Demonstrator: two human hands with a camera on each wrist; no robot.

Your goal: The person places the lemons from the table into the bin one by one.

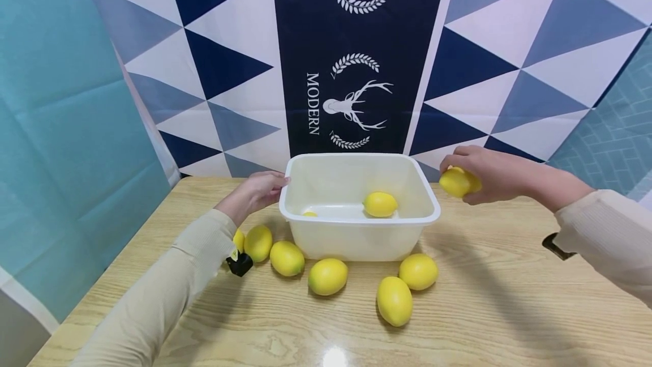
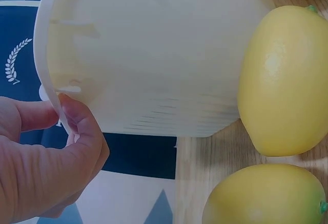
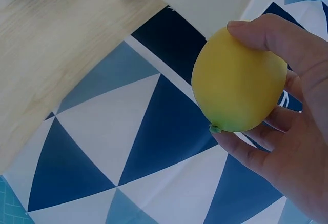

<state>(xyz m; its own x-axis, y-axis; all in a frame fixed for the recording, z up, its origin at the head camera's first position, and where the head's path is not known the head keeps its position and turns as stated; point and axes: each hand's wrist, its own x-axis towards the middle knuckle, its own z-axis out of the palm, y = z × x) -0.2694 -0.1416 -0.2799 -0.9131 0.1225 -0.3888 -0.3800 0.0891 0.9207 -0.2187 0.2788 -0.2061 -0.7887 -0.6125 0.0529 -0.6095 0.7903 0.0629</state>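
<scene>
A white plastic bin (image 1: 356, 242) stands on the wooden table, with one lemon (image 1: 380, 204) in plain sight inside and a sliver of another lemon (image 1: 309, 214) at its left. My left hand (image 1: 261, 190) pinches the bin's left rim between thumb and fingers, as the left wrist view also shows. To the right of the bin, my right hand (image 1: 474, 174) holds a lemon (image 3: 238, 83) up off the table, thumb on one side and fingers on the other. The lemon's green stem end points away from the palm in the right wrist view.
Several lemons lie along the bin's front and left side, among them one lemon (image 1: 328, 277) at front middle and two lemons, the nearer lemon (image 1: 394, 301) touching or nearly touching the other. A patterned cloth (image 1: 229, 72) hangs behind the table (image 1: 285, 338).
</scene>
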